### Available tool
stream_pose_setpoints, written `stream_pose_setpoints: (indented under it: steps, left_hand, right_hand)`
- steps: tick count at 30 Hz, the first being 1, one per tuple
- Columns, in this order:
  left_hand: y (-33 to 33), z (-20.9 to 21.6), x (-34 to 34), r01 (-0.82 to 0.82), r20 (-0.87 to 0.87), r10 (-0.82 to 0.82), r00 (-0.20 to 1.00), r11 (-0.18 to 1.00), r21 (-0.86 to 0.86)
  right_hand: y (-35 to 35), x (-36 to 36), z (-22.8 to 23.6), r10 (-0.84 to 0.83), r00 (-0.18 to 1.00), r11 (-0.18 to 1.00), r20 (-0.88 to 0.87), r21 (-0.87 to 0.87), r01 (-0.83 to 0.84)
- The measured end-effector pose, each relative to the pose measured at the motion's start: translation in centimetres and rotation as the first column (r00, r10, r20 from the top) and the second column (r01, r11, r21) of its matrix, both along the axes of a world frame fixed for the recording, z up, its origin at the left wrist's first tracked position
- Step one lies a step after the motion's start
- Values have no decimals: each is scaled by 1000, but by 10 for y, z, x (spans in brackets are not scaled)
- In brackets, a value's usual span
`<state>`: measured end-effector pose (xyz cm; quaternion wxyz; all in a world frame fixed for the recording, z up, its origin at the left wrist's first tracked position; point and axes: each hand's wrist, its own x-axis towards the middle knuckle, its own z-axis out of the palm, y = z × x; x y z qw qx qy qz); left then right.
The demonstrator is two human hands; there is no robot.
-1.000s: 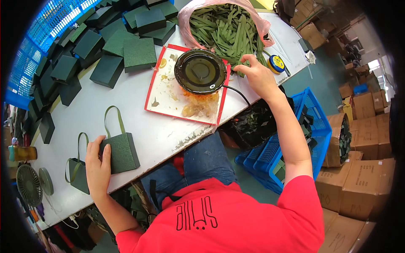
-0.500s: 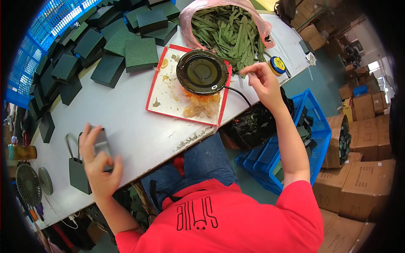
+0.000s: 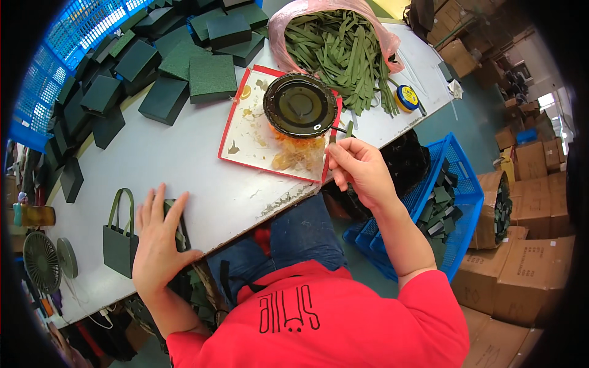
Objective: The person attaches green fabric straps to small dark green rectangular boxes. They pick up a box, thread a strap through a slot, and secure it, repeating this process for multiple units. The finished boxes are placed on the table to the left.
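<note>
My left hand (image 3: 158,239) is spread with fingers apart, resting over a small dark green box-like piece (image 3: 182,230) near the table's front edge and hiding most of it. Just left of it stands a small dark green handbag-shaped box (image 3: 118,248) with a looped strap handle. My right hand (image 3: 363,168) pinches the end of a short green ribbon strip (image 3: 350,129) beside a round black pot (image 3: 300,104) of dark liquid. The pot sits on a red-edged white tray (image 3: 245,147) smeared with amber drips. Behind it, a pink plastic bag (image 3: 283,37) holds many green ribbon strips (image 3: 350,55).
Dark green boxes (image 3: 211,76) are heaped at the back left before a blue crate (image 3: 52,73). A blue-and-yellow round tin (image 3: 406,98) stands at the right. Blue baskets (image 3: 463,202) with green pieces and cardboard cartons (image 3: 531,270) are on the floor. A small fan (image 3: 42,260) is at far left.
My right hand has come down and left from beside the ribbon heap to the pot's near right side. My left hand has gone from curled fingers to spread ones over the green piece.
</note>
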<state>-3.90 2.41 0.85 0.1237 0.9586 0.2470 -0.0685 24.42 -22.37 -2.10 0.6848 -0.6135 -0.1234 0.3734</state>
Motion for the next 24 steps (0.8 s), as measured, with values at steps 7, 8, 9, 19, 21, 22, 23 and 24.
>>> stream_pose_setpoints:
  steps: [7,8,9,19,21,22,23,24]
  left_hand:
    - [-3,-7,-6,-147,33,147,989,989,-10]
    - [-4,-3,-5,-141,1,141,990,990,-25]
    - [-6,4,-4,-135,-31,134,991,990,-40]
    - [-1,-8,-25,-154,-35,155,987,988,31]
    - [-5,-1,-22,-193,-105,193,975,981,19]
    - [-6,2,-21,-210,-141,210,968,978,13]
    - [-6,2,-22,-190,-139,190,972,982,15]
    - [-4,2,-24,-172,-138,173,975,985,18]
  right_hand:
    - [13,2,-4,-23,1000,1000,11,4,23]
    - [14,2,-4,-28,1000,1000,8,6,28]
    - [16,2,-5,-32,999,999,5,7,32]
    - [25,6,-14,-51,998,999,-48,13,52]
    - [25,7,-13,-46,996,999,-82,19,47]
    - [24,7,-12,-44,994,999,-99,23,47]
    - [23,7,-12,-47,994,999,-98,17,49]
    - [22,7,-11,-48,994,999,-98,12,50]
